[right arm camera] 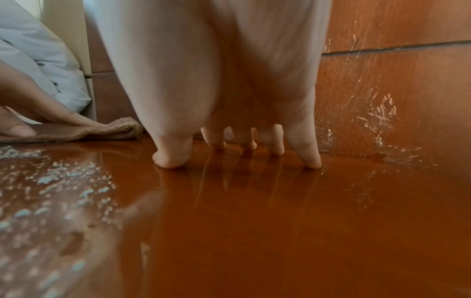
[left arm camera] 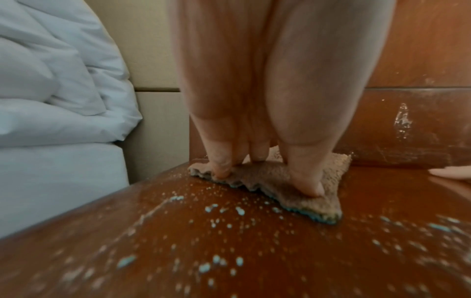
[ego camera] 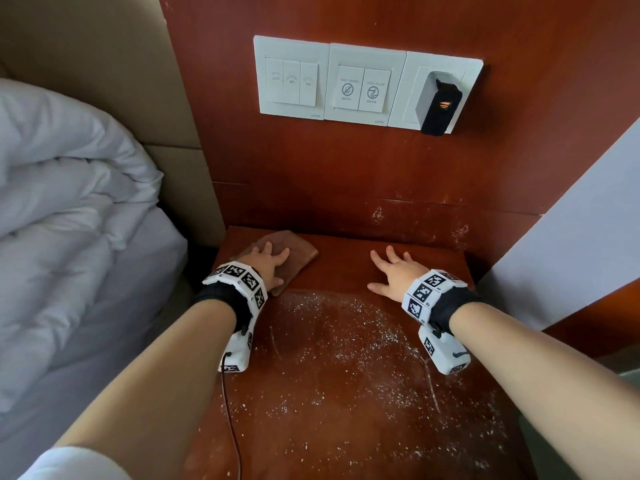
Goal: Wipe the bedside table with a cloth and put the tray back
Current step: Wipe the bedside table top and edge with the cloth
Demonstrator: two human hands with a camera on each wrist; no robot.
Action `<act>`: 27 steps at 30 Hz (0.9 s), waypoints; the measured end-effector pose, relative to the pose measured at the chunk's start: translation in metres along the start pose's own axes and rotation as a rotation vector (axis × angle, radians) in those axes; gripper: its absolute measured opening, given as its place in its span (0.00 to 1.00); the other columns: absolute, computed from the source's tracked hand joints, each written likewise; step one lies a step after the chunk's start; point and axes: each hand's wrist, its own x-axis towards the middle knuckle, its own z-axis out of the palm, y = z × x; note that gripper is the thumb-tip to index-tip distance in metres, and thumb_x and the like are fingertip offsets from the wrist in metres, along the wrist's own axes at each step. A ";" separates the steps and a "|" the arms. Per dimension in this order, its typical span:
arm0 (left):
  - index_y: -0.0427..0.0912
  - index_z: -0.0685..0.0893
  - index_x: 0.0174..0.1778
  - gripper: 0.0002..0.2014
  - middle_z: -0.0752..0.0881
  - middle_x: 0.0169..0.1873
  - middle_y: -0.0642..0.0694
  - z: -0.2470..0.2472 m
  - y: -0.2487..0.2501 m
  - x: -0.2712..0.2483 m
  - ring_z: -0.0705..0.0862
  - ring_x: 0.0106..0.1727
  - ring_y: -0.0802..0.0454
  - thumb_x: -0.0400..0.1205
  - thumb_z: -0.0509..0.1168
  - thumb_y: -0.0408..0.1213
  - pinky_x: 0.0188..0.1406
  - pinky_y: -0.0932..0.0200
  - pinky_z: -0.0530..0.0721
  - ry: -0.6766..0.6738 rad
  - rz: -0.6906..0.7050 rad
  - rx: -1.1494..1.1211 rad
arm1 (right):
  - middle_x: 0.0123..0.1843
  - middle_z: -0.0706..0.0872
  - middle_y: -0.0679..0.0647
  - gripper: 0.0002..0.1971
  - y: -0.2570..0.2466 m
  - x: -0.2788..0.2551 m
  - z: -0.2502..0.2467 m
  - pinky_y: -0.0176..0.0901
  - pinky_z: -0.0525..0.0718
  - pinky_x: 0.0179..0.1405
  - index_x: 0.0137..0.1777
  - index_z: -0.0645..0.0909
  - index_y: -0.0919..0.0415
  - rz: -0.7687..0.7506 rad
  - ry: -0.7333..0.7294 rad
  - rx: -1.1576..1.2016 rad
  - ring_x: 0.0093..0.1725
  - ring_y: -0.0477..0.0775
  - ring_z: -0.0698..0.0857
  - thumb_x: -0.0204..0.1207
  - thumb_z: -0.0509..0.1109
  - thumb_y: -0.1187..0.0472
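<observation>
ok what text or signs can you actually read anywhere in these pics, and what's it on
No text reads clearly.
Left switch plate: three rocker labels, too blurred.
Middle switch plate: two round pictograms, one crossed out; captions too small.
Plate corners: tiny brand marks, illegible.
Wrist bands: black-and-white square codes with small tags, too small to read.
Black adapter: orange glow, no words.

White duvet point(ego camera: 62, 202) lies left; switch panels point(ego camera: 329, 81) and black charger point(ego camera: 441, 107) on wall.
</observation>
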 end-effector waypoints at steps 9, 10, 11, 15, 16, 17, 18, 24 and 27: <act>0.54 0.42 0.84 0.33 0.42 0.84 0.40 0.024 0.009 -0.025 0.48 0.84 0.37 0.87 0.55 0.45 0.82 0.46 0.56 0.011 -0.076 -0.051 | 0.86 0.40 0.56 0.38 -0.001 -0.001 0.000 0.64 0.62 0.80 0.85 0.39 0.47 -0.021 0.014 -0.032 0.84 0.69 0.47 0.82 0.53 0.38; 0.54 0.42 0.84 0.33 0.42 0.84 0.40 0.026 0.011 -0.028 0.48 0.84 0.37 0.87 0.55 0.45 0.82 0.45 0.56 0.009 -0.086 -0.056 | 0.86 0.40 0.57 0.38 -0.001 -0.001 0.001 0.64 0.62 0.80 0.85 0.39 0.48 -0.022 0.015 -0.034 0.84 0.69 0.47 0.82 0.53 0.39; 0.54 0.42 0.84 0.33 0.42 0.84 0.40 0.028 0.012 -0.030 0.48 0.84 0.37 0.87 0.55 0.45 0.82 0.45 0.56 0.009 -0.094 -0.062 | 0.86 0.40 0.57 0.38 0.000 -0.001 0.001 0.64 0.62 0.80 0.85 0.39 0.48 -0.023 0.017 -0.035 0.84 0.70 0.46 0.82 0.53 0.39; 0.54 0.42 0.84 0.34 0.42 0.84 0.40 0.029 0.016 -0.036 0.48 0.84 0.37 0.87 0.55 0.46 0.83 0.44 0.54 0.006 -0.118 -0.081 | 0.86 0.40 0.57 0.38 -0.001 -0.002 0.001 0.65 0.62 0.79 0.85 0.39 0.48 -0.027 0.013 -0.031 0.84 0.70 0.46 0.82 0.53 0.39; 0.54 0.42 0.84 0.34 0.42 0.84 0.40 0.028 0.016 -0.036 0.48 0.84 0.37 0.87 0.55 0.46 0.83 0.44 0.54 0.003 -0.121 -0.085 | 0.86 0.40 0.57 0.38 -0.002 -0.002 0.001 0.65 0.62 0.79 0.85 0.39 0.49 -0.029 0.013 -0.032 0.84 0.70 0.46 0.82 0.53 0.39; 0.54 0.42 0.84 0.34 0.42 0.84 0.40 0.028 0.016 -0.036 0.48 0.84 0.37 0.87 0.55 0.46 0.83 0.44 0.54 0.000 -0.124 -0.088 | 0.86 0.40 0.57 0.38 -0.002 -0.002 0.001 0.65 0.63 0.79 0.85 0.39 0.49 -0.029 0.015 -0.035 0.84 0.70 0.46 0.82 0.53 0.39; 0.54 0.42 0.84 0.34 0.42 0.84 0.40 0.027 0.015 -0.035 0.48 0.84 0.37 0.86 0.56 0.46 0.83 0.45 0.54 -0.002 -0.126 -0.091 | 0.86 0.40 0.57 0.38 -0.002 -0.001 0.001 0.65 0.63 0.79 0.85 0.39 0.49 -0.029 0.017 -0.038 0.84 0.70 0.47 0.82 0.53 0.39; 0.54 0.42 0.84 0.34 0.42 0.84 0.41 0.021 0.007 -0.022 0.48 0.84 0.37 0.86 0.55 0.47 0.83 0.42 0.53 0.002 -0.157 -0.097 | 0.86 0.40 0.59 0.38 -0.003 0.000 -0.001 0.66 0.64 0.78 0.85 0.39 0.50 -0.034 0.015 -0.044 0.83 0.72 0.47 0.82 0.54 0.40; 0.53 0.42 0.84 0.34 0.42 0.84 0.40 0.017 0.003 -0.012 0.48 0.84 0.36 0.86 0.55 0.48 0.82 0.43 0.54 0.023 -0.166 -0.089 | 0.86 0.40 0.59 0.38 -0.001 0.001 0.001 0.66 0.64 0.78 0.85 0.39 0.50 -0.044 0.020 -0.031 0.83 0.73 0.47 0.82 0.54 0.39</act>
